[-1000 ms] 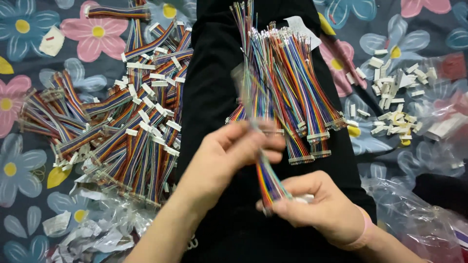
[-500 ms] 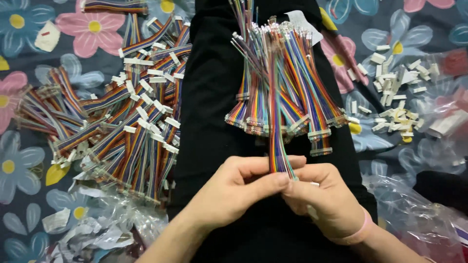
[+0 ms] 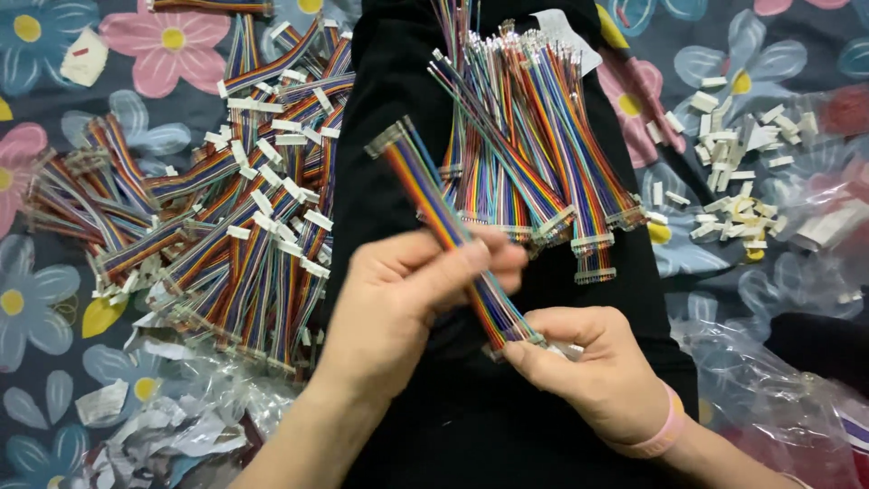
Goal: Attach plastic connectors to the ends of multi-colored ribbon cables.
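Over black cloth [image 3: 398, 109] | left hand [image 3: 398, 303] fingers pinch rainbow ribbon cable [image 3: 448, 226] | right hand [image 3: 597, 371] fingers clamp its lower end

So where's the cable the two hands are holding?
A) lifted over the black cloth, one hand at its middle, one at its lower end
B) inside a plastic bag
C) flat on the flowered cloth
A: the left hand pinches the rainbow cable mid-length and the right hand grips its lower end, above the black cloth.
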